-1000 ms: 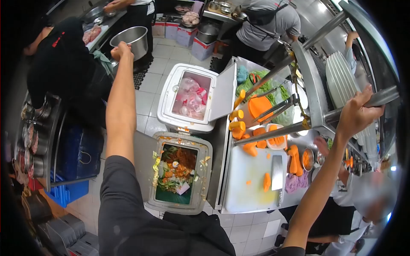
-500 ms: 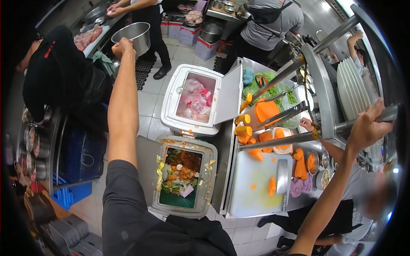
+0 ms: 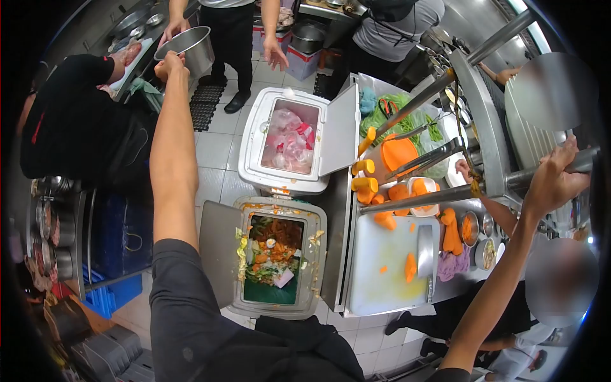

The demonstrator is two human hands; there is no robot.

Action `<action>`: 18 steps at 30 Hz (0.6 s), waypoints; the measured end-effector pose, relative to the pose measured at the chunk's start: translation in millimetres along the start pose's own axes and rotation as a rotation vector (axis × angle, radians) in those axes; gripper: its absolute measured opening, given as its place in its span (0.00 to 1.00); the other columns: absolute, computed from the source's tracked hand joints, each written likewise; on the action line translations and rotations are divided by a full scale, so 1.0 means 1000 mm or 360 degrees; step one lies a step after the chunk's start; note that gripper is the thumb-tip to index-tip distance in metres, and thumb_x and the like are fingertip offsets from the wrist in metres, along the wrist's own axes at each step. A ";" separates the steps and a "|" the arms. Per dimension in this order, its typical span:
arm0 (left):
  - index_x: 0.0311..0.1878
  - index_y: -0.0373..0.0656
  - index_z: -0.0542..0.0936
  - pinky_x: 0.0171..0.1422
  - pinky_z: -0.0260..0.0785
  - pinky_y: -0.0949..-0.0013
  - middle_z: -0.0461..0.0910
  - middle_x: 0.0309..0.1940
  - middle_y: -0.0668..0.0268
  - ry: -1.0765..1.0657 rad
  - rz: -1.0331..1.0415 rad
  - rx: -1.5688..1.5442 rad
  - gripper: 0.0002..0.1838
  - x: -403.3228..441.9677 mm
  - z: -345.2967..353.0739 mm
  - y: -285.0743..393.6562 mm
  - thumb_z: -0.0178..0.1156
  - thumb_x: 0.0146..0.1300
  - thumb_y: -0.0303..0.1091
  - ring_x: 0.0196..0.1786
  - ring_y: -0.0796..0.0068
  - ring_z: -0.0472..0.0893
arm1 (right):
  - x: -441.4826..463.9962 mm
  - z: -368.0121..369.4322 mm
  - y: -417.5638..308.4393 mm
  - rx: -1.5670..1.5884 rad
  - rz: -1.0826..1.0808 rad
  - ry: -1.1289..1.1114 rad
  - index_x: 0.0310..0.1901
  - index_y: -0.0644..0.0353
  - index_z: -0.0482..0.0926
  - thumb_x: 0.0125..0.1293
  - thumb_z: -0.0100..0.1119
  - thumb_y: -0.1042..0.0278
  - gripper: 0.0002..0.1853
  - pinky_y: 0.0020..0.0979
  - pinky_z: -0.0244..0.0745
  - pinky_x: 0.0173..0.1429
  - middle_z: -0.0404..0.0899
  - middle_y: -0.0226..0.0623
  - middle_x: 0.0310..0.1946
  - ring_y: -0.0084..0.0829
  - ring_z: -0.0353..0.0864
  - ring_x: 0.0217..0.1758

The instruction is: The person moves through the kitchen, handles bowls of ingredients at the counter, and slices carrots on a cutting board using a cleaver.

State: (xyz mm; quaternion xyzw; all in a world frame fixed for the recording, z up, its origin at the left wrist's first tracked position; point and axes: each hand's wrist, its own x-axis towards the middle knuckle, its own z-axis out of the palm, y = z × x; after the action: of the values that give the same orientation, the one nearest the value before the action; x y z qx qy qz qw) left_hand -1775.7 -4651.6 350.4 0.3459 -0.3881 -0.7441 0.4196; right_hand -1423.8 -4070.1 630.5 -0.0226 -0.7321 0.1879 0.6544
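Note:
At the end of my outstretched arm, my left hand (image 3: 170, 66) grips the near rim of a round metal pot (image 3: 196, 52). A co-worker's hand (image 3: 173, 29) touches the pot's far rim; their other hand (image 3: 275, 53) is spread above the white bin. My right hand (image 3: 557, 177) is wrapped round the metal rail (image 3: 582, 159) of the shelf at the right. Between my arms, a white bin (image 3: 249, 153) holds plastic bags and a grey bin (image 3: 312, 280) holds food scraps. On the white cutting board (image 3: 382, 254) lie a knife (image 3: 426, 252) and a carrot piece (image 3: 410, 267).
Metal shelving bars (image 3: 420, 197) cross over the counter, with stacked plates (image 3: 528, 130) behind them. A co-worker in black (image 3: 70, 121) stands at the left, another in grey (image 3: 394, 32) at the back. Carrots (image 3: 450, 232) and bowls (image 3: 470, 228) lie right of the board.
The co-worker at the back has come closer and now touches the pot. My left hand has shifted slightly left with the pot. My right hand stays on the rail.

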 end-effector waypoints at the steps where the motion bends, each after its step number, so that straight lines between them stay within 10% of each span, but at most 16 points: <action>1: 0.35 0.33 0.70 0.21 0.77 0.72 0.81 0.30 0.51 -0.0008 -0.0026 -0.0014 0.12 0.007 0.001 -0.001 0.62 0.48 0.19 0.23 0.65 0.85 | 0.000 0.001 -0.001 0.0033 0.0000 0.0027 0.37 0.67 0.72 0.71 0.61 0.61 0.16 0.22 0.65 0.25 0.73 0.32 0.24 0.18 0.70 0.22; 6: 0.32 0.30 0.73 0.25 0.81 0.64 0.82 0.26 0.51 -0.0051 -0.0054 -0.0022 0.06 0.044 0.012 -0.028 0.61 0.52 0.18 0.23 0.63 0.84 | 0.017 -0.009 0.034 -0.0202 -0.0417 0.0081 0.29 0.66 0.75 0.69 0.63 0.63 0.15 0.22 0.62 0.25 0.75 0.30 0.22 0.17 0.69 0.22; 10: 0.48 0.29 0.71 0.50 0.75 0.53 0.77 0.45 0.48 -0.0454 -0.0181 -0.0135 0.15 0.116 0.031 -0.048 0.59 0.60 0.26 0.46 0.53 0.79 | 0.032 -0.014 0.062 -0.0972 -0.0790 0.0372 0.26 0.67 0.76 0.65 0.64 0.58 0.19 0.27 0.65 0.28 0.78 0.36 0.21 0.25 0.72 0.21; 12: 0.55 0.28 0.70 0.62 0.73 0.47 0.75 0.54 0.47 -0.0884 -0.0388 -0.0368 0.20 0.167 0.047 -0.048 0.58 0.64 0.30 0.58 0.49 0.76 | 0.001 0.001 0.009 -0.0225 -0.0481 0.0282 0.51 0.66 0.75 0.71 0.56 0.64 0.14 0.40 0.67 0.58 0.76 0.47 0.43 0.40 0.74 0.50; 13: 0.59 0.28 0.69 0.68 0.71 0.44 0.74 0.59 0.47 -0.1149 -0.0599 -0.0527 0.23 0.180 0.051 -0.043 0.57 0.66 0.32 0.64 0.46 0.75 | -0.002 0.003 0.004 -0.0210 -0.0493 0.0256 0.52 0.67 0.73 0.73 0.52 0.64 0.14 0.39 0.67 0.57 0.75 0.47 0.41 0.40 0.73 0.48; 14: 0.74 0.31 0.48 0.74 0.59 0.32 0.58 0.73 0.46 -0.1466 -0.1185 -0.0758 0.38 0.166 0.043 -0.029 0.54 0.71 0.37 0.73 0.37 0.62 | -0.001 0.001 0.006 -0.0189 -0.0500 0.0222 0.53 0.68 0.70 0.75 0.49 0.64 0.15 0.37 0.67 0.55 0.74 0.47 0.39 0.40 0.73 0.46; 18: 0.78 0.44 0.36 0.74 0.63 0.38 0.54 0.73 0.43 -0.1543 -0.0633 -0.0106 0.43 -0.009 0.023 0.018 0.51 0.75 0.47 0.72 0.39 0.64 | 0.002 0.003 0.003 0.0143 -0.0445 0.0019 0.47 0.69 0.64 0.75 0.45 0.71 0.09 0.30 0.69 0.31 0.67 0.36 0.29 0.25 0.70 0.29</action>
State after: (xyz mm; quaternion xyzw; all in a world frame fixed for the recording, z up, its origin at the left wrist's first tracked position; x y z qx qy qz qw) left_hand -1784.5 -4643.4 378.5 0.0151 -0.4407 -0.8960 0.0533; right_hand -1428.1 -4067.2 630.9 0.1078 -0.7151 0.1275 0.6788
